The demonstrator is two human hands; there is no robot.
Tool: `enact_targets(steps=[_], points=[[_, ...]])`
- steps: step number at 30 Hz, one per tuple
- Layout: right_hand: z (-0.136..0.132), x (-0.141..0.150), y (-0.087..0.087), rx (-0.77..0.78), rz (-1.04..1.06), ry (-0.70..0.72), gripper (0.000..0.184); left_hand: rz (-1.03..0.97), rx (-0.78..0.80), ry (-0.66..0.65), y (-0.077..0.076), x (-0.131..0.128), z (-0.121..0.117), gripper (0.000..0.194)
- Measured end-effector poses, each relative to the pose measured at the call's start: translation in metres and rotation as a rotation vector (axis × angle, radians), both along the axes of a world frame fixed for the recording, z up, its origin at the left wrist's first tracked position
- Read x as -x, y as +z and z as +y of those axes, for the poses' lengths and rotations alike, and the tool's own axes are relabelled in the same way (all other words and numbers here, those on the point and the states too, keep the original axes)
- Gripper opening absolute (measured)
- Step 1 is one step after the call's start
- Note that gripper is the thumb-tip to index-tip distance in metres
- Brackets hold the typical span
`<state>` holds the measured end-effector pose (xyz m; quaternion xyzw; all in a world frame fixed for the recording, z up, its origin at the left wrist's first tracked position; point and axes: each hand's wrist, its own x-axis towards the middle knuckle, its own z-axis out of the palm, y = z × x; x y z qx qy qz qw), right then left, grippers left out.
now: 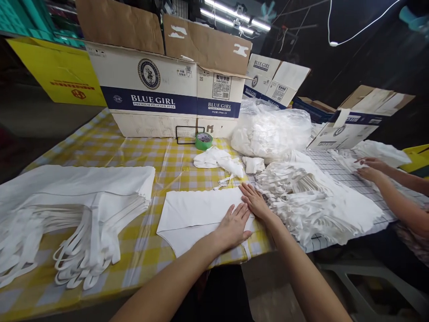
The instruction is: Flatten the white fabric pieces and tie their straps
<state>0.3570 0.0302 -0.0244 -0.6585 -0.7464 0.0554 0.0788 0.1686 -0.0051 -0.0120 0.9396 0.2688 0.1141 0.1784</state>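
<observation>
A white garment point(197, 208) lies flat on the yellow checked tablecloth, with a seam across it and a thin strap at its lower right. My left hand point(233, 223) rests palm down on the garment's right part, fingers stretched. Just beyond it, my right hand point(255, 201) lies flat at the garment's right edge, its fingertips close to those of the left. On the left is a neat stack of white strapped garments point(90, 188). A looser heap of white garments point(301, 192) sits right beside my right hand.
Behind the garment stand a large beer carton point(150, 120), a green tape roll point(203, 141), a black wire frame point(182, 134), crumpled white cloth point(214, 157) and a stuffed clear plastic bag point(271, 129). At right, a co-worker's hands point(370, 170) handle white cloth.
</observation>
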Motion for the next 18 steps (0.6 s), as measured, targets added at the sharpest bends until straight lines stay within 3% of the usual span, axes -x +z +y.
enact_targets(steps=[6, 11, 14, 15, 18], points=[[0.001, 0.004, -0.003, -0.058, 0.066, -0.021, 0.046, 0.002, 0.084, -0.122, 0.011, 0.009, -0.014, 0.054], [-0.015, 0.012, 0.02, -0.185, 0.192, -0.094, 0.046, -0.068, 0.355, -0.271, 0.026, 0.019, -0.009, 0.054], [-0.065, 0.026, 0.034, -0.325, 0.325, -0.231, 0.045, -0.184, 0.415, -0.109, 0.034, 0.036, 0.004, 0.052], [-0.089, 0.032, 0.035, -0.406, 0.479, -0.316, 0.039, -0.205, 0.391, -0.035, 0.035, 0.041, 0.011, 0.051], [-0.164, 0.058, 0.015, -0.573, 0.82, -0.571, 0.026, -0.191, 0.288, 0.061, 0.034, 0.044, 0.032, 0.051]])
